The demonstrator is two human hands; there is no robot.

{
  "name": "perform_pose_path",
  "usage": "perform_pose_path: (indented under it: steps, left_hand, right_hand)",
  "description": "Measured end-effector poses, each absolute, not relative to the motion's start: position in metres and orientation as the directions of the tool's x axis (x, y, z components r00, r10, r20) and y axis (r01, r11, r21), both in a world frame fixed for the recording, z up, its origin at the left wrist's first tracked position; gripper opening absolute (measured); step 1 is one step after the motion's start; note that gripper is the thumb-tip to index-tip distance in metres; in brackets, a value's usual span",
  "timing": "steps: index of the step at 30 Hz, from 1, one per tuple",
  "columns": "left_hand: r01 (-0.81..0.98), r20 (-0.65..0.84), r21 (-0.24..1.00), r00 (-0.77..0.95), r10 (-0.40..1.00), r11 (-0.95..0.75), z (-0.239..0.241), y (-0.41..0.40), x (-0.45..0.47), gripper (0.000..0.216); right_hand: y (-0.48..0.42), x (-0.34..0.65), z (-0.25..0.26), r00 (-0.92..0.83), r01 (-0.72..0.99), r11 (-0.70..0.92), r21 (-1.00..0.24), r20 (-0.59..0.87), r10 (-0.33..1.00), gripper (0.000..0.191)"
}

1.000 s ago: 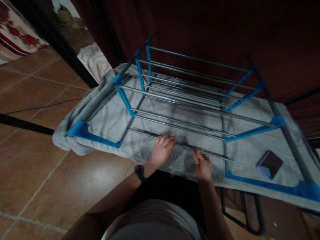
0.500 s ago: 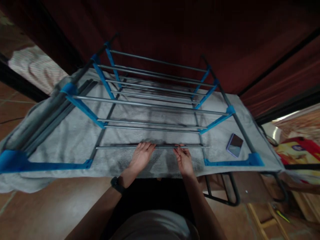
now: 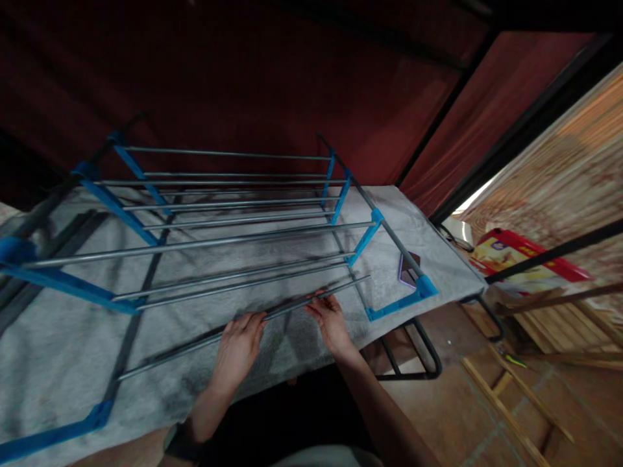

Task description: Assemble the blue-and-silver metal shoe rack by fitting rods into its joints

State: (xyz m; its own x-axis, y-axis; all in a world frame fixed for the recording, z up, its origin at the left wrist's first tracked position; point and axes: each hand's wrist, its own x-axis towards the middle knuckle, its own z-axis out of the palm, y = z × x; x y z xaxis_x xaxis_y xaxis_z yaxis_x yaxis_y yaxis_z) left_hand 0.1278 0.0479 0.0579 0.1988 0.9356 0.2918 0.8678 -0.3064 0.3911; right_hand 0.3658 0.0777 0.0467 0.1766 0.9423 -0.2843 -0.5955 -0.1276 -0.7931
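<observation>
A thin grey metal rod (image 3: 287, 308) lies low over the near part of the cloth-covered table, slanting up to the right. My left hand (image 3: 238, 344) is closed around it left of its middle, palm down. My right hand (image 3: 331, 324) pinches it nearer the right end, fingertips on the metal. Behind my hands stands a rack of metal tubes (image 3: 204, 244) joined by blue plastic brackets (image 3: 360, 243). The nearest right bracket (image 3: 399, 305) and nearest left bracket (image 3: 73, 431) have no crossbar between them. Whether the rod touches the frame, I cannot tell.
A grey cloth (image 3: 272, 363) covers the table. A phone (image 3: 409, 272) lies on it beyond the right side tube. Loose dark tubes (image 3: 58, 250) lie at the left. Past the table's right edge are a red and yellow package (image 3: 520, 250) and a wooden frame (image 3: 520, 395) on the floor.
My view has swung right, so the rack appears further left. Both hands still hold the rod, which now looks slanted instead of level.
</observation>
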Motion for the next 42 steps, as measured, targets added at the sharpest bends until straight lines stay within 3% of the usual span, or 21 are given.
perform_pose_path:
  steps: [19, 42]
  left_hand:
    - [0.825, 0.425, 0.441, 0.155, 0.892, -0.354, 0.058, 0.041, 0.109, 0.045]
    - [0.828, 0.393, 0.465, 0.125, 0.911, -0.314, 0.064, 0.047, 0.112, 0.043]
  right_hand:
    - [0.102, 0.392, 0.094, 0.328, -0.561, 0.015, -0.828, -0.206, 0.922, 0.045]
    - [0.127, 0.427, 0.105, 0.434, -0.482, 0.092, -0.871, -0.146, 0.889, 0.041]
